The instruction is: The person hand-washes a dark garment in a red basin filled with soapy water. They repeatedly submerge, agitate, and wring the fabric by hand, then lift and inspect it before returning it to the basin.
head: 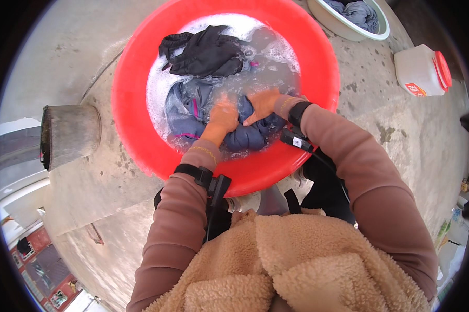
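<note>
A wide red plastic basin of sudsy water stands on the floor before me. Blue-grey padded clothing with pink trim lies bunched and partly sunk in its near half. My left hand is pushed down into this wet garment in a grip, its fingers blurred and partly under water. Just to the right, my right hand clutches a fold of the same garment, thumb towards me and fingertips hidden. A black garment with a gathered edge floats in the foam beyond both hands.
At the upper right, a pale basin holds grey-blue cloth. A whitish plastic container with a red lid stands nearby. Left of the red basin is a grey cylindrical bucket. The concrete floor has wet spots.
</note>
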